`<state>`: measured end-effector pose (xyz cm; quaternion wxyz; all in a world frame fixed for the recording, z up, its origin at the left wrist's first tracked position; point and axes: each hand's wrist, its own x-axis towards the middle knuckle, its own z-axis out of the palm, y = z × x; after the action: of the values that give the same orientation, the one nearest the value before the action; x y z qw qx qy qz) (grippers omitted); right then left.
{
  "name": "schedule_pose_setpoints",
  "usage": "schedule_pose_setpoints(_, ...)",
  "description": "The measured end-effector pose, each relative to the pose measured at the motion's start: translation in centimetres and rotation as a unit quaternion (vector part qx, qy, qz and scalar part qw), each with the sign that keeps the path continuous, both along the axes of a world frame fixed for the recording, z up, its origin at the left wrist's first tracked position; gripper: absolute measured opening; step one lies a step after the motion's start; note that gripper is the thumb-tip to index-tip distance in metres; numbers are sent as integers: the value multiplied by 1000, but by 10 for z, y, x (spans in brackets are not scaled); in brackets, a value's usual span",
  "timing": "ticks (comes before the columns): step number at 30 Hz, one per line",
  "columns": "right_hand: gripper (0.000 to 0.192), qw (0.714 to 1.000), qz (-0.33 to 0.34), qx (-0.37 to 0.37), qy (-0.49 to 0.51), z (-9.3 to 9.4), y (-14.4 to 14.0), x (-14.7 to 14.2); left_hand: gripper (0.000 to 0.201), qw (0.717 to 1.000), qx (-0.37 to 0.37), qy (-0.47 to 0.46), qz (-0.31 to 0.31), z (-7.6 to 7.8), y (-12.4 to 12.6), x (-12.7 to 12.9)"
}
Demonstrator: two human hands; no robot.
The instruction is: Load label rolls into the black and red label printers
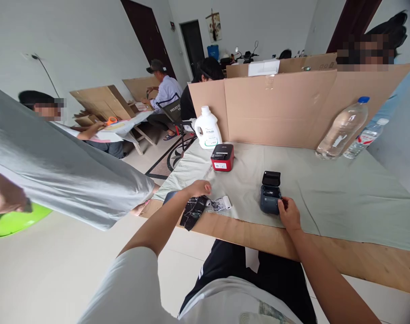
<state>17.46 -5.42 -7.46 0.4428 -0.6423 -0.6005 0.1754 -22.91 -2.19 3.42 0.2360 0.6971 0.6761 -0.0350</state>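
Right hand (290, 214) grips open-lidded device (270, 201); left hand (200, 187) curls near paper roll (227, 202).

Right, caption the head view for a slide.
Right hand touching an open portable printer, left hand curled near a paper roll, red-and-black printer beyond.

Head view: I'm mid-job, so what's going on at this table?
The person's right hand touches the right side of a small dark blue-grey boxy device, whose black lid stands open. The device sits on a pale grey-green cloth. The left hand is curled near a black, white-veined sheet and a white paper roll with black markings; whether it holds anything is unclear. Farther back stand a red-and-black boxy device and a white plastic jug.
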Motion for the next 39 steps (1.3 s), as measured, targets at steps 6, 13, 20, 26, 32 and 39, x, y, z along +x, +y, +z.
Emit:
schedule_pose_setpoints(6,52,1000,5,2,0,0,0,1,51,985,21,76,152,-10,18,3)
schedule_pose_setpoints(13,48,1000,7,17,6,-1,-1,0,45,972,45,-54,225,3,20,10)
schedule_pose_setpoints(20,47,999,-4,53,-1,6,-4,-1,41,861,-29,-474,183,46,8,47)
schedule_pose_setpoints(26,55,975,145,167,-29,48,-38,-39,43,818,-115,-550,122,44,-13,132)
schedule_pose_setpoints(32,33,981,131,-10,143,45,-48,-61,46,790,-221,-569,60,37,-18,196)
schedule_pose_setpoints(39,32,969,11,-29,244,38,-28,-39,38,953,6,-277,-119,19,20,238)
